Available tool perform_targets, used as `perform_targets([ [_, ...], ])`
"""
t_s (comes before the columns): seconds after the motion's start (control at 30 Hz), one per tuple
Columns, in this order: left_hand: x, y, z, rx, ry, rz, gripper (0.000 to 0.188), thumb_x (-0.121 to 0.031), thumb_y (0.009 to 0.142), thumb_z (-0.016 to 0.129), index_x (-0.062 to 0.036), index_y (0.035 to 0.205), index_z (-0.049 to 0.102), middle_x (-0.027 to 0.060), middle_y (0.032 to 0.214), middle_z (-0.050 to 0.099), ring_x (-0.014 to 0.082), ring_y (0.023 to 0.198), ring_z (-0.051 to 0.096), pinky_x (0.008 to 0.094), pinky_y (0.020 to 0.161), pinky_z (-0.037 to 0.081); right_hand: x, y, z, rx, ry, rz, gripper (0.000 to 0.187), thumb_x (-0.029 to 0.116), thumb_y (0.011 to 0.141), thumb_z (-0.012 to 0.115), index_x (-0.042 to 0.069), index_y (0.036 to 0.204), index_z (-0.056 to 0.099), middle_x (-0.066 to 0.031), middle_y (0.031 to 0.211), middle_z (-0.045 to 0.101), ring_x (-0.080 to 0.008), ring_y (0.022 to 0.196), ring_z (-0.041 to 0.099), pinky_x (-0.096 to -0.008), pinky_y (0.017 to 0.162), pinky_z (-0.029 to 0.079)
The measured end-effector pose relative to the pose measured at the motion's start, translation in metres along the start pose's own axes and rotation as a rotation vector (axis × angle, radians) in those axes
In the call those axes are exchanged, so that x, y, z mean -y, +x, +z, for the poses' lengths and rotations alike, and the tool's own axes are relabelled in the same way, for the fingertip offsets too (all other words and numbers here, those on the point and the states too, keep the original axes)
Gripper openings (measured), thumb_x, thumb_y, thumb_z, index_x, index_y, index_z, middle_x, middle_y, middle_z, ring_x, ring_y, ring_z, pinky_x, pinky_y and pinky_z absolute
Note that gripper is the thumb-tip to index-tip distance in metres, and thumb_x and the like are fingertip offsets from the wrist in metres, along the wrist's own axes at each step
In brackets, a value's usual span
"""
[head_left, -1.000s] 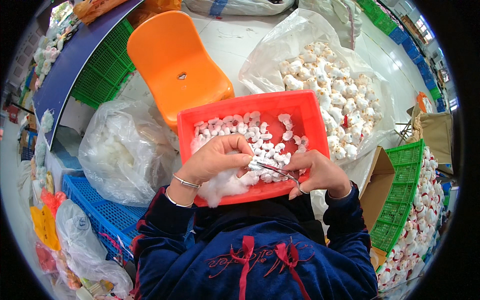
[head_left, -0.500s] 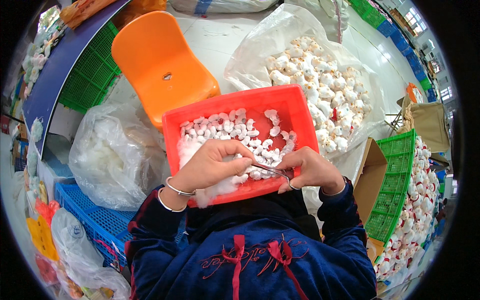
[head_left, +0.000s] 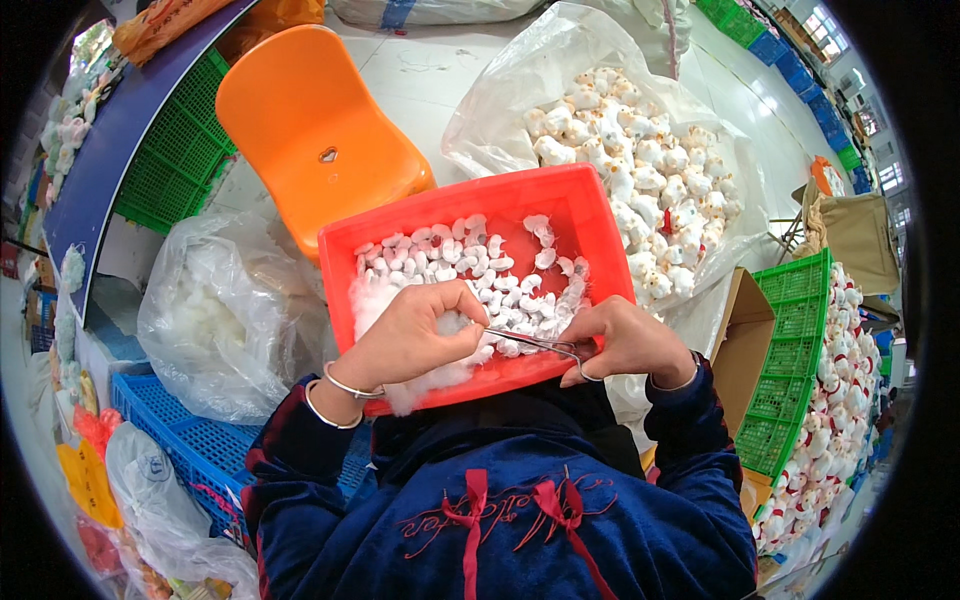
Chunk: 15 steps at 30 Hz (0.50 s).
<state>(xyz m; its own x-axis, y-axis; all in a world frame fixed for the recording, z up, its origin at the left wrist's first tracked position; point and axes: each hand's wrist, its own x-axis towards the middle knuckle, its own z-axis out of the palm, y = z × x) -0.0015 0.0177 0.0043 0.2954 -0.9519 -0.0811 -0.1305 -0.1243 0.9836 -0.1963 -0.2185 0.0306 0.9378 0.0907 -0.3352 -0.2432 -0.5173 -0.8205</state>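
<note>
A red plastic tub [head_left: 612, 225] sits in front of me with several small white curved plush pieces [head_left: 425, 250] in it. Fluffy white stuffing [head_left: 408, 385] lies at its near left, partly under my left hand [head_left: 415, 330]. That hand is closed in a pinch at the tip of slim metal forceps [head_left: 528, 341]; what lies between its fingertips is too small to make out. My right hand [head_left: 625, 340] grips the forceps by their finger loops, above the tub's near right part.
Beyond the tub stand an orange chair [head_left: 315, 130] and a clear bag of white plush pieces [head_left: 650, 190]. At left are a bag of stuffing [head_left: 215, 315] and a blue crate [head_left: 195, 425]. A cardboard box [head_left: 742, 350] and green crate [head_left: 795, 340] stand right.
My left hand has shifted slightly left and down, and more of the forceps' length shows between the hands. The right hand keeps its grip on the loops.
</note>
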Motion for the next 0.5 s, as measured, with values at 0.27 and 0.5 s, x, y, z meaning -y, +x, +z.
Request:
perform_targets([
  [0.27,0.024,-0.017,-0.046,-0.26,0.146,0.055,0.008,-0.002,0.086,0.069,-0.0029,0.094,0.068,0.0042,0.093,0.067,0.0153,0.089,0.064,0.032,0.085,0.053,-0.003,-0.03,-0.013,-0.049,-0.016,0.159,0.036,0.024,0.074,0.093,0.0,0.094,0.074,-0.0057,0.064,0.058,-0.0142,0.057,0.053,-0.0324,0.055,0.042],
  [0.5,-0.013,0.001,0.009,0.044,0.046,-0.045,0.024,-0.01,0.09,0.072,-0.002,0.112,0.073,0.002,0.088,0.072,0.0064,0.08,0.064,0.024,0.071,0.052,0.01,-0.025,-0.004,-0.11,-0.097,0.008,0.033,0.021,0.074,0.092,0.0,0.088,0.07,-0.0064,0.062,0.055,-0.0154,0.057,0.052,-0.0331,0.055,0.042],
])
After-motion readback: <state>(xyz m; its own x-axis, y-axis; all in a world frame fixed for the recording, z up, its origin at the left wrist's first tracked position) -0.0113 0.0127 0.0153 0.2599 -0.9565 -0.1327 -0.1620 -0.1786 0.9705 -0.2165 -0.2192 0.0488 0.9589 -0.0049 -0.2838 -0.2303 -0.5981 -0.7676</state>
